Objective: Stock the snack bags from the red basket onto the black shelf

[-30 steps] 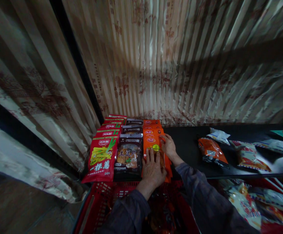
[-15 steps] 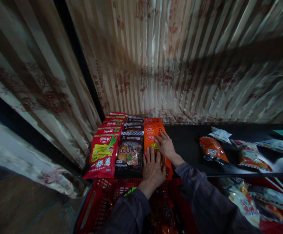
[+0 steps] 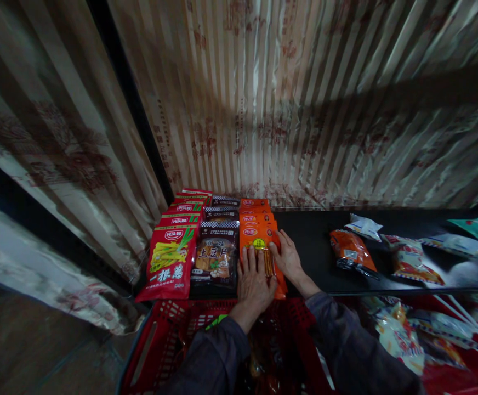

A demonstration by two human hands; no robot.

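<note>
Right hand (image 3: 290,261) shifted outward, left hand (image 3: 256,284) flat

The left hand (image 3: 256,282) lies palm down, its fingers extended and slightly spread, thumb angled toward the right hand (image 3: 290,260). The right hand slants inward just beside it, fingers extended. Both forearms reach forward in dark sleeves (image 3: 218,354), wrists bare.

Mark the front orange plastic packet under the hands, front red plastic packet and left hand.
Front orange plastic packet (image 3: 260,242): head view, yellow printed label.
Front red plastic packet (image 3: 169,260): head view, printed face.
Left hand (image 3: 255,282): head view, back of hand.
</note>
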